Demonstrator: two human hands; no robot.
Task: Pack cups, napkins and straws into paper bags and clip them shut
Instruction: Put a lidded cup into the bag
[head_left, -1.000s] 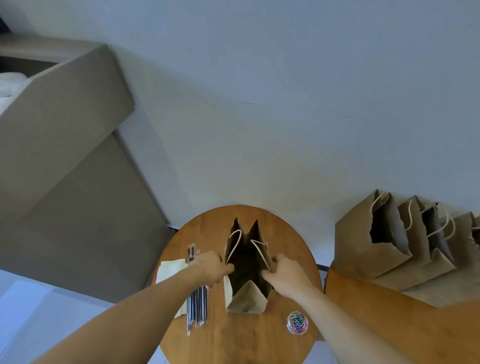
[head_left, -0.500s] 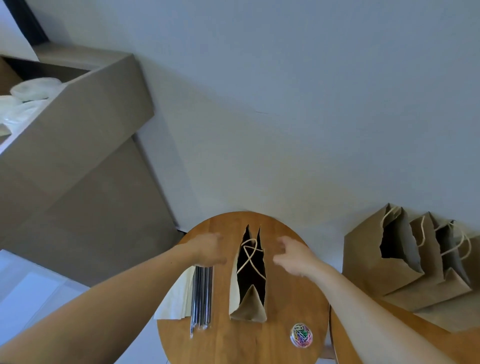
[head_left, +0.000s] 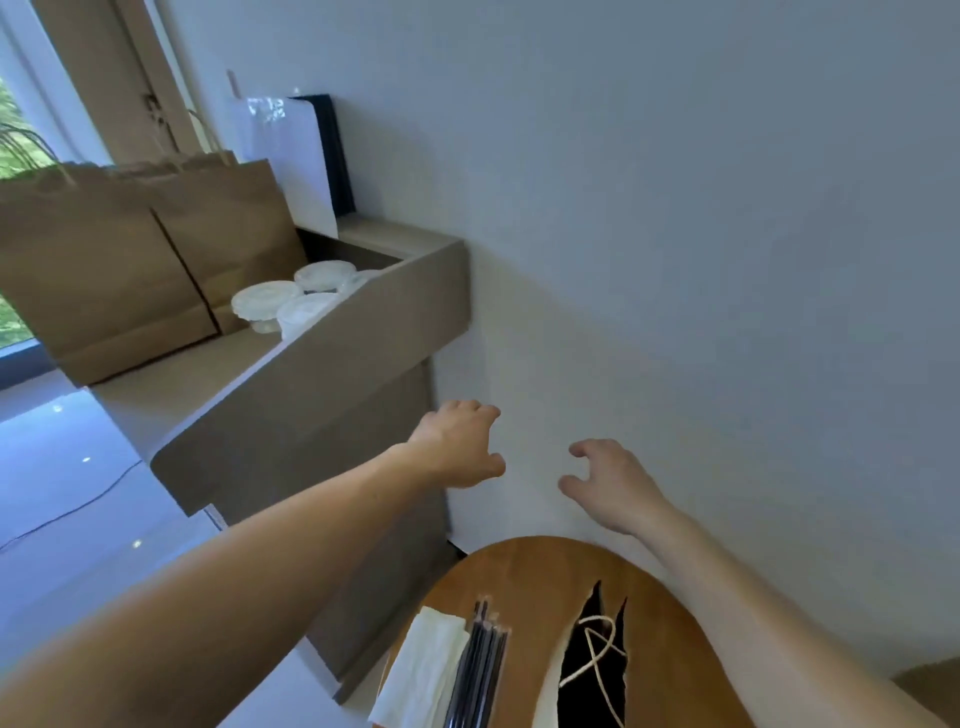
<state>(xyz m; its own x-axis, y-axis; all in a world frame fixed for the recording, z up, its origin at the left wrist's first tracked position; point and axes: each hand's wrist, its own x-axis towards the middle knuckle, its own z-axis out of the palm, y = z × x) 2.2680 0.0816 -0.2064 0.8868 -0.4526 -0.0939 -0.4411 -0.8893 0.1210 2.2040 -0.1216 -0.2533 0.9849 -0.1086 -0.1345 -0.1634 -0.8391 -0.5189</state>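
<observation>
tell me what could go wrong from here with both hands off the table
1. The open paper bag stands with neither left hand nor right hand on it, and its cord handles lie across its mouth; a cup lowered in could snag them or tip it.
2. The cups sit packed together behind the ledge's raised front wall; lifting one may knock its neighbours.
3. The straws and napkins lie at the edge of the table beside the left forearm, which could sweep them off.
</observation>
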